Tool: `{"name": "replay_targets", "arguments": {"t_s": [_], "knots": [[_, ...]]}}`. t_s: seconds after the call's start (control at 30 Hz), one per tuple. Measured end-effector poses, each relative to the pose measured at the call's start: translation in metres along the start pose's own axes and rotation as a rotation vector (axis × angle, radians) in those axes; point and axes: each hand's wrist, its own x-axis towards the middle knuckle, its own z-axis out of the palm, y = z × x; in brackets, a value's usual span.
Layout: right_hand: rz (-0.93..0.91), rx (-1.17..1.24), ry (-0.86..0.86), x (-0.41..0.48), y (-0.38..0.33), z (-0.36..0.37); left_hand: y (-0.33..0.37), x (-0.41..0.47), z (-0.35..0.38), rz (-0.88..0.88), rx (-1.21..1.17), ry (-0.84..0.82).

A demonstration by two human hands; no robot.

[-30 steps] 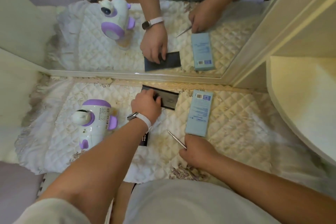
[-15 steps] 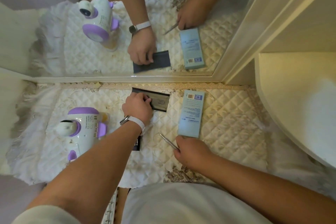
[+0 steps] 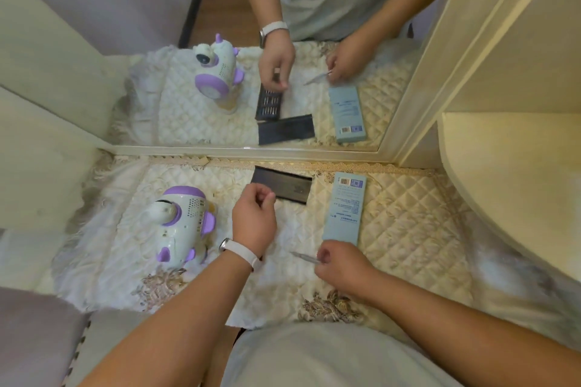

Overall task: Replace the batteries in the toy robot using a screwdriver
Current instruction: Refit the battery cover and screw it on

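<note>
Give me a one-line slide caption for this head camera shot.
Battery swap: right hand holds a slim screwdriver, left hand curls near the black case, toy robot rests on the quilted cloth.

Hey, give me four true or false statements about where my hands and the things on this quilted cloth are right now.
1. The right hand holds the screwdriver. True.
2. The toy robot lies right of the blue box. False: it lies left of it.
3. The left hand grips the toy robot. False: it is apart from it, nearer the black case.
4. The left wrist wears a white-strapped watch. True.
</note>
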Motion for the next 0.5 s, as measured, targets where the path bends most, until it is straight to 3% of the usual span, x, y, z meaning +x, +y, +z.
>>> {"name": "replay_targets", "arguments": {"t_s": [0.13,0.27,0.37,0.5], "knots": [[0.078,0.220,-0.097,-0.019,-0.010,0.006,0.009,-0.031,-0.028,-0.014,-0.131,0.013],[0.077,0.492,-0.070,-0.048,-0.027,0.004,0.014,-0.053,-0.051,-0.092,-0.331,0.022],[-0.011,0.697,-0.007,-0.068,-0.049,-0.009,0.021,-0.063,-0.066,-0.155,-0.551,0.058],[-0.228,0.636,0.113,-0.095,-0.081,-0.026,0.035,-0.070,-0.089,-0.211,-0.860,0.039]]}}
